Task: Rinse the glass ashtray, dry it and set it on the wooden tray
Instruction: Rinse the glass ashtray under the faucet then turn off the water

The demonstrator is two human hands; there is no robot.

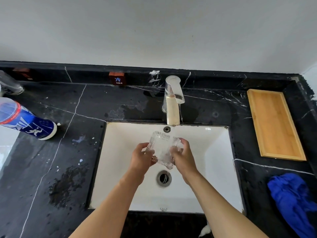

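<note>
Black marble surface (68,103) surrounds one white sink (120,169). Over the sink, just below the single faucet (172,100), two hands grip one glass ashtray (163,150): left hand (142,158) and right hand (184,157) on opposite edges. Right of the sink lie one wooden tray (274,124) and one blue cloth (291,201); left stands one blue-and-white bottle (29,121).

"冷 COLD" on brown sign (117,78)

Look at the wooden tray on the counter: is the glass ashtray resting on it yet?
No: the glass ashtray is held over the sink by both hands, while the wooden tray lies bare.
</note>
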